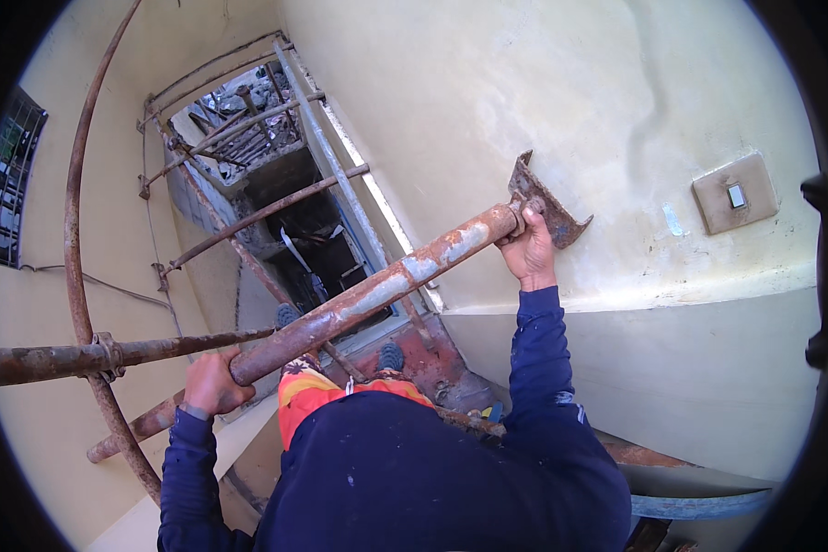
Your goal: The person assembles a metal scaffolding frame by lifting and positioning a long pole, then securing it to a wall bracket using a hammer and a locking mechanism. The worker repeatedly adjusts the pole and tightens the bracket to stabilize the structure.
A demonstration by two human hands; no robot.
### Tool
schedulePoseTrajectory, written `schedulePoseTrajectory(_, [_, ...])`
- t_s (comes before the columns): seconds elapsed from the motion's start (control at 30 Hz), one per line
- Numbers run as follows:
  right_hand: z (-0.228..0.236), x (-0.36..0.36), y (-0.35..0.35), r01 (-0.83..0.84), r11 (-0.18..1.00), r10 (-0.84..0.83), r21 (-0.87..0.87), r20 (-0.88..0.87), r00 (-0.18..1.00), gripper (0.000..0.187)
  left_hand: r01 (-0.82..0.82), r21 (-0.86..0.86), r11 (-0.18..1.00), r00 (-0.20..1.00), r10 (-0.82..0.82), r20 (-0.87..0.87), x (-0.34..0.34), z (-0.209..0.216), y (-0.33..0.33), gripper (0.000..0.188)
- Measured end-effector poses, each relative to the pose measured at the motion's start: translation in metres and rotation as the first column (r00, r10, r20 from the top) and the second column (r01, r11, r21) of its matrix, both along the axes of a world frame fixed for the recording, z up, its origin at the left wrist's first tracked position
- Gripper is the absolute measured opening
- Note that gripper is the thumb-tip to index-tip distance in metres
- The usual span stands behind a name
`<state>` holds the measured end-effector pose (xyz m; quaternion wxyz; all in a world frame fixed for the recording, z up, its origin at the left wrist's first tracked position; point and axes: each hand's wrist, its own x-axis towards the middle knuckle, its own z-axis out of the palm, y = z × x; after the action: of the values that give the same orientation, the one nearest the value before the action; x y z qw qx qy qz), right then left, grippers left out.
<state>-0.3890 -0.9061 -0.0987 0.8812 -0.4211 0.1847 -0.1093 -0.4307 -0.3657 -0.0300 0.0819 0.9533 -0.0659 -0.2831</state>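
Observation:
A long rusty steel prop (363,299) with patches of worn pale paint slants across in front of my body, its right end higher than its left. Near the lower end, where a thinner pipe comes out of the thick tube, my left hand (216,385) is closed round it. My right hand (530,247) grips the upper end at the neck, just below a rusty U-shaped head plate (554,201). That plate is close to the cream wall; whether it touches cannot be made out. Its screw or neck is partly hidden by my fingers.
Rusty scaffold pipes (78,212) stand at the left, joined by a clamp (109,357) to a level pipe. Beyond my feet, a framed scaffold (267,210) surrounds a dark opening with rubble. A light switch (736,195) is on the right wall (580,83). A barred window (9,179) is far left.

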Motion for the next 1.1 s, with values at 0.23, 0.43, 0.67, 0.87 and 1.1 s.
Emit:
schedulePoseTrajectory(0.23, [-0.006,-0.003,-0.005,-0.043,0.917,-0.004,-0.396,-0.117,0.993,0.039,0.018,0.006,1.000,0.999,-0.017,-0.030,-0.002,0.011,-0.002,0.064])
schedulePoseTrajectory(0.43, [-0.014,-0.005,-0.008,-0.065,0.977,0.052,-0.202,-0.071,0.996,0.039,0.031,0.017,0.999,0.999,-0.032,0.035,0.002,0.010,-0.002,0.058])
schedulePoseTrajectory(0.67, [-0.025,-0.017,-0.028,-0.223,0.970,0.224,-0.094,-0.003,0.975,0.053,0.075,0.014,0.997,0.996,-0.076,0.039,0.003,0.016,-0.006,0.056])
schedulePoseTrajectory(0.87, [-0.027,-0.003,-0.017,-0.148,0.985,0.163,-0.091,0.183,0.970,0.045,0.062,0.015,0.998,0.997,-0.063,0.036,0.010,0.017,-0.006,0.053])
schedulePoseTrajectory(1.1, [-0.033,0.027,-0.016,-0.111,0.989,0.131,-0.100,0.223,0.966,0.045,0.036,0.005,0.999,0.994,-0.036,0.105,0.016,0.018,0.004,0.051])
